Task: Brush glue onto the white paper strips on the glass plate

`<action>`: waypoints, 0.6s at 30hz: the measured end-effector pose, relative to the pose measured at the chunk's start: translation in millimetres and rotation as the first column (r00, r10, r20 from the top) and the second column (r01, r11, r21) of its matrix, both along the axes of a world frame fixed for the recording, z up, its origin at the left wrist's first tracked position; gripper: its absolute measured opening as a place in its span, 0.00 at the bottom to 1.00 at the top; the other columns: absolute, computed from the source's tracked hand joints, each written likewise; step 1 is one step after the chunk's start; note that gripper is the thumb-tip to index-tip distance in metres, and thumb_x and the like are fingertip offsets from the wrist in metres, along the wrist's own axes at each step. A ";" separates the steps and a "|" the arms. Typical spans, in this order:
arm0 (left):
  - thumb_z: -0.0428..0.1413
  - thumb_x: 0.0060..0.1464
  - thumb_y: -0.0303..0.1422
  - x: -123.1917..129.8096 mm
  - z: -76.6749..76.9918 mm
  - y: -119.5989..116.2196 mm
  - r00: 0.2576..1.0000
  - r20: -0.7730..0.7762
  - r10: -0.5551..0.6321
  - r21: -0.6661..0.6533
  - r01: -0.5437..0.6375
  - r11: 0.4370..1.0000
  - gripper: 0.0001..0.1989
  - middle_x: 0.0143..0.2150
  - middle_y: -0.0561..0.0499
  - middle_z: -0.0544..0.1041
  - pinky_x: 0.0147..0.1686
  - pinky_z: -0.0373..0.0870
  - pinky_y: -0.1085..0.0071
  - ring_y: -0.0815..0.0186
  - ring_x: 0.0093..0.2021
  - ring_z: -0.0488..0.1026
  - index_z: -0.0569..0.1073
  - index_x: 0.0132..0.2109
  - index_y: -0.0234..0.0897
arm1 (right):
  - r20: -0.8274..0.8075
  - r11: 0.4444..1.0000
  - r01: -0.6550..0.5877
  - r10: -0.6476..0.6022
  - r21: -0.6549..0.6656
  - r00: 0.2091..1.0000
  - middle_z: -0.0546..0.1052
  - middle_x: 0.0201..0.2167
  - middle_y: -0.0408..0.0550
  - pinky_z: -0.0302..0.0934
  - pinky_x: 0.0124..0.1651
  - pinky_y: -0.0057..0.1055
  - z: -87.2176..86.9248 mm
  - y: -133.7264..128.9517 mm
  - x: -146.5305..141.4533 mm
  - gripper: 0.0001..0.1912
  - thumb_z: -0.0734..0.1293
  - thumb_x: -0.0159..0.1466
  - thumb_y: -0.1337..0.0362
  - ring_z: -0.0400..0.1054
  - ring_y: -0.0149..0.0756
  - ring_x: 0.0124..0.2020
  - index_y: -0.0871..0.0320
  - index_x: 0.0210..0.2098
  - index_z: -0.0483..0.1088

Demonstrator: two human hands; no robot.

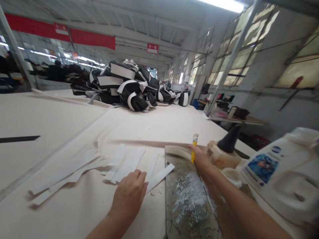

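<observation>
My right hand (200, 156) grips a small paintbrush (192, 156) with a yellow handle, bristles pointing up, above the far end of a stained board (171, 196). White, glue-like residue (190, 197) covers the board's middle. My left hand (132, 189) rests low over several white strips (133, 163) on the table, its fingers curled down. One strip (160, 177) slants out beside those fingers and its tip overlaps the board's left edge. Whether the left fingers pinch a strip is hidden by the hand itself.
Longer white strips (67, 174) lie in a loose bunch at left. A large white jug (281, 176) and a stained container with a black cone (229, 139) stand at right. Black-and-white sewn pieces (134, 86) are heaped farther back on the pale table (171, 122).
</observation>
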State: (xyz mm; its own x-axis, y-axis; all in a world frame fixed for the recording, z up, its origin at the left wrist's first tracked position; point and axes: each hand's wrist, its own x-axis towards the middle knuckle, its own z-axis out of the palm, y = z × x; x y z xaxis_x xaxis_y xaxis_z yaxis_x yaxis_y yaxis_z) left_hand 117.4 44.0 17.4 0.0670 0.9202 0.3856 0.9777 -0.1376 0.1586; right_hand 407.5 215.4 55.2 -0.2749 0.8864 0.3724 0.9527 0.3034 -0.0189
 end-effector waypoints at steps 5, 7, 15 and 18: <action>0.50 0.56 0.28 12.1 -20.7 -0.3 0.971 0.065 -0.231 0.313 0.200 0.928 0.16 0.54 0.42 0.66 0.49 0.66 0.59 0.57 0.51 0.65 0.64 0.53 0.36 | -0.190 0.966 -0.257 0.247 -0.028 0.950 0.72 0.38 0.49 0.60 0.41 0.29 18.1 -57.5 -9.1 0.21 0.56 0.56 0.76 0.67 0.35 0.37 0.59 0.48 0.64; 0.51 0.56 0.29 16.7 -25.2 -2.9 0.949 0.070 -0.308 0.412 0.253 0.875 0.20 0.57 0.40 0.63 0.51 0.64 0.57 0.55 0.55 0.62 0.61 0.55 0.35 | -0.344 0.914 -0.396 0.345 -0.090 0.873 0.72 0.34 0.47 0.60 0.35 0.28 21.4 -86.7 -6.8 0.18 0.58 0.56 0.73 0.67 0.35 0.33 0.58 0.45 0.66; 0.50 0.52 0.23 46.6 -25.7 -20.4 0.852 0.225 -0.472 -0.138 0.508 0.850 0.14 0.46 0.46 0.74 0.47 0.69 0.68 0.63 0.45 0.71 0.70 0.47 0.35 | -0.721 0.807 -0.496 0.133 -0.320 0.681 0.71 0.35 0.45 0.57 0.24 0.23 -11.6 -137.1 25.1 0.14 0.60 0.61 0.65 0.63 0.28 0.23 0.53 0.47 0.65; 0.52 0.49 0.23 53.0 -18.0 -21.6 0.855 0.283 -0.435 -0.330 0.513 0.793 0.13 0.47 0.46 0.72 0.50 0.66 0.71 0.63 0.47 0.69 0.72 0.43 0.34 | -0.684 0.848 -0.449 0.150 -0.282 0.714 0.72 0.38 0.49 0.63 0.28 0.28 -18.1 -141.7 31.7 0.13 0.59 0.62 0.62 0.68 0.33 0.28 0.55 0.46 0.65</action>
